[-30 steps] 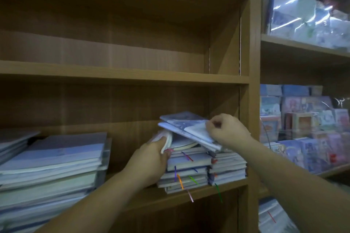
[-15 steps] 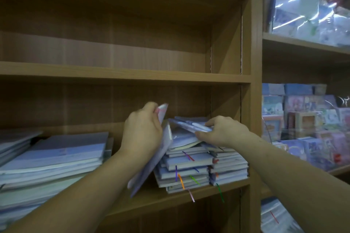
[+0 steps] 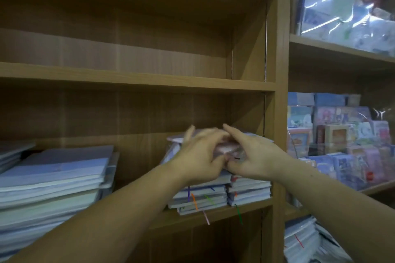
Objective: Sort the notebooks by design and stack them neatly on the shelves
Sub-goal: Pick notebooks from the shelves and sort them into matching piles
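While a notebook (image 3: 226, 149) is gripped by left hand (image 3: 199, 157) and right hand (image 3: 255, 161) atop an uneven stack (image 3: 213, 197), that stack might be toppled by pressure.

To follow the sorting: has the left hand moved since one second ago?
Yes. The left hand moved up and right, from beside the small stack onto its top.

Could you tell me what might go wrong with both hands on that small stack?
The pinkish notebook between left hand and right hand is blurred, grip unclear; it might slip. The small stack sits uneven at the shelf edge and could slide. Its ribbons hang where a forearm might snag them.
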